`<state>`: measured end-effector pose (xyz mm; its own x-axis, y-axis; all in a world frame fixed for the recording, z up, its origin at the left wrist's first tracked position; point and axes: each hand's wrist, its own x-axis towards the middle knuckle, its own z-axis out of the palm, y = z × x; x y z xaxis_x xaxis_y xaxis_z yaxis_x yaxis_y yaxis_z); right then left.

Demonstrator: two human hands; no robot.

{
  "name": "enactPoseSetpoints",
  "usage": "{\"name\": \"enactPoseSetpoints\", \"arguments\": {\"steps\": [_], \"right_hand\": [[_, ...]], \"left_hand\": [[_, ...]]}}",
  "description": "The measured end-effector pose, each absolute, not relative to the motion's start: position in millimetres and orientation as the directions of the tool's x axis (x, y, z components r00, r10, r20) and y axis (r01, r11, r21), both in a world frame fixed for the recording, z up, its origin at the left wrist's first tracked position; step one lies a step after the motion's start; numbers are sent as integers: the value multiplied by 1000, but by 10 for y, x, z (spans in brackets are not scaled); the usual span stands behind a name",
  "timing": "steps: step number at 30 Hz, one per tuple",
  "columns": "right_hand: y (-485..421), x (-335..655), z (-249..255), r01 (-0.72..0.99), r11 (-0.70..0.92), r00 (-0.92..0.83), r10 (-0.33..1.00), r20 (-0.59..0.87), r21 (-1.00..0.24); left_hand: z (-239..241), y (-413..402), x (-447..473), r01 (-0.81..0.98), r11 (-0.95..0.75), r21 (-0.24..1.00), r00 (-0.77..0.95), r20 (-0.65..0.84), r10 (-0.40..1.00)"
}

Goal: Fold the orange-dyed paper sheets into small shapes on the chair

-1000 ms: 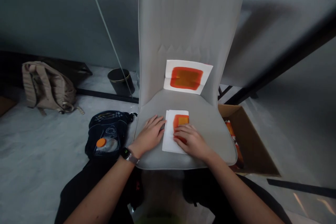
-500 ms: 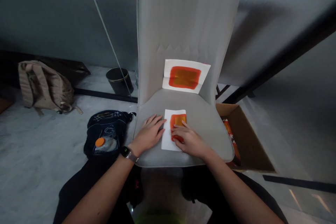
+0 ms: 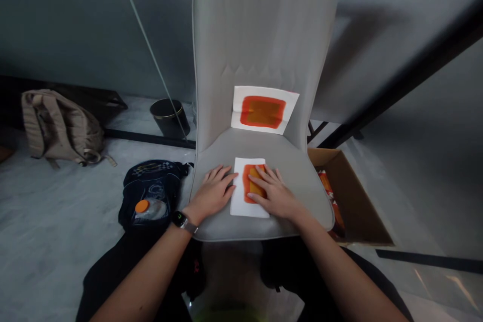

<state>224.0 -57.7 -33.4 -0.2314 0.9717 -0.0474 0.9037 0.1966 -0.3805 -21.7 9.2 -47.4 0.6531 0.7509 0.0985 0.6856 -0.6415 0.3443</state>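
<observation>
- I see a grey upholstered chair [image 3: 264,25] standing right in front of the person's knees.
- On its right, an open cardboard box [image 3: 364,211] sits on the floor, orange packets [image 3: 337,216] inside.
- Across to the left slumps a beige backpack [image 3: 64,123]; nearer the chair lies a dark blue bag [image 3: 149,181].
- A black bin [image 3: 169,118] stands behind the bags.
- One painted sheet [image 3: 262,111], an orange-red block on white, leans against the backrest.
- The folded sheet [image 3: 244,190], similarly coloured, lies flat on the seat.
- The right hand [image 3: 279,197] rests on it, fingers fanned, gripping nothing.
- The left hand [image 3: 212,195] lies on the seat, loosely spread and empty, a fingertip at the sheet's left edge.
- A smartwatch [image 3: 180,220] circles the left wrist.
</observation>
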Motion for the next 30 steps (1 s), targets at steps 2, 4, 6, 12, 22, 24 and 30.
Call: {"name": "enactPoseSetpoints", "arguments": {"steps": [2,4,6,12,22,24,30], "right_hand": [[-577,2231,-349,908,187,-223,973,-56,-374],[-579,2221,-351,909,181,-218,974,-58,-375],[-579,2214,-349,907,183,-220,974,-57,-379],[-581,2202,-348,905,186,-220,974,-48,-383],[-579,2198,-372,901,178,-218,974,-58,-395],[-579,2200,-378,899,182,-220,974,-52,-399],[-581,2202,-370,896,178,-220,974,-59,-406]], "left_hand": [[-477,93,-219,682,-642,350,653,105,750],[-474,92,-218,680,-644,350,654,107,749],[-471,90,-216,680,-645,349,654,110,748],[-465,87,-210,683,-641,350,652,102,751],[-493,97,-212,689,-641,338,650,103,753],[-488,96,-211,689,-642,336,650,104,753],[-466,88,-209,684,-641,347,651,105,752]]}}
